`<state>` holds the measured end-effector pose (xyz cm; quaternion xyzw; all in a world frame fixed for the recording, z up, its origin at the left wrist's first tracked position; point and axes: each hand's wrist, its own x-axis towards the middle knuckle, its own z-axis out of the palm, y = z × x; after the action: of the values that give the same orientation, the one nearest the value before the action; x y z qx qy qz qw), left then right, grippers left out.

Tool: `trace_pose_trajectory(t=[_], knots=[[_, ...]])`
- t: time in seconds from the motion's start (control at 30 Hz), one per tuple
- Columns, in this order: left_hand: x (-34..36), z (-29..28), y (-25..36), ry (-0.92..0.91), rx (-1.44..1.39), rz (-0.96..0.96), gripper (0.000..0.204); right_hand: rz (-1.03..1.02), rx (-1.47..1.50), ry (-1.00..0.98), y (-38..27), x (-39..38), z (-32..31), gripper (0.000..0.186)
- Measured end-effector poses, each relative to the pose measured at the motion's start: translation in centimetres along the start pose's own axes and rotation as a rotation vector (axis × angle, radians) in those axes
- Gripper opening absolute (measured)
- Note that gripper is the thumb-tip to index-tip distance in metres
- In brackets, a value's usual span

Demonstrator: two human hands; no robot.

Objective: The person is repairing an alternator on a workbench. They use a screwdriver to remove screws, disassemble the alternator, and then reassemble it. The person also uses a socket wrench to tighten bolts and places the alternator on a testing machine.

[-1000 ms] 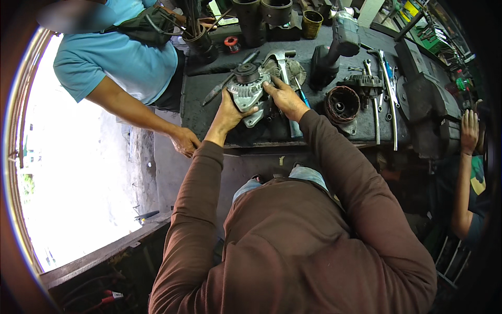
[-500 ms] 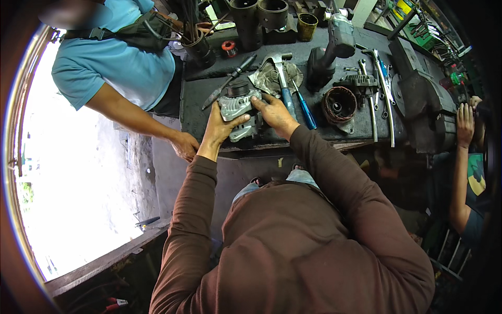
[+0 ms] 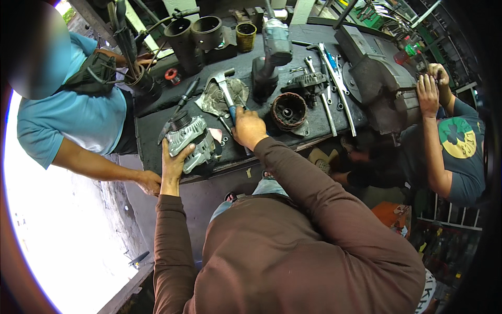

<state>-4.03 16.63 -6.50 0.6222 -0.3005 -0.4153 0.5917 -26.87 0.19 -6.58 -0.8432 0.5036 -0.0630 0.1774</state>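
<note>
My left hand [image 3: 173,159] grips a silver alternator [image 3: 194,153] with a black ribbed pulley, near the bench's [image 3: 240,162] front edge. My right hand [image 3: 248,125] is closed around the blue handle of a hammer [image 3: 224,86], whose head rests by a crumpled rag [image 3: 209,105]. A long dark tool [image 3: 185,97] lies left of the rag. To the right of my right hand sit an open copper-wound housing [image 3: 289,107], a dark alternator part [image 3: 308,81], and several wrenches [image 3: 345,89].
A cordless power tool [image 3: 261,78] stands mid-bench, metal cylinders [image 3: 206,29] behind it. A person in blue [image 3: 73,125] stands at left, a hand near the front edge. At right, another person [image 3: 460,157] has both hands by a vise [image 3: 387,99].
My right hand has left the alternator and moved onto the hammer handle. My left hand still holds the alternator, now more tilted. The view has shifted, showing more of the right-hand person.
</note>
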Motion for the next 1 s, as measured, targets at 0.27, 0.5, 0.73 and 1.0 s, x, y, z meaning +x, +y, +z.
trace_pose_trajectory(t=[0.27,0.5,0.73,1.0], knots=[[-0.9,0.0,-1.2,0.019,0.056,0.111,0.094,0.292,0.31,-0.283,-0.7,4.3,-1.5,0.056],[-1.3,0.7,-0.9,0.032,0.087,0.135,0.093,0.294,1.024,-0.198,1.2,4.5,-1.9,0.034],[-0.4,0.7,-1.2,0.026,-0.025,0.105,0.081,0.063,1.51,-0.364,3.1,0.5,-6.8,0.02],[-0.4,0.9,-1.5,-0.009,-0.01,0.176,0.103,0.081,0.985,-0.095,3.9,-3.3,-6.8,0.03]])
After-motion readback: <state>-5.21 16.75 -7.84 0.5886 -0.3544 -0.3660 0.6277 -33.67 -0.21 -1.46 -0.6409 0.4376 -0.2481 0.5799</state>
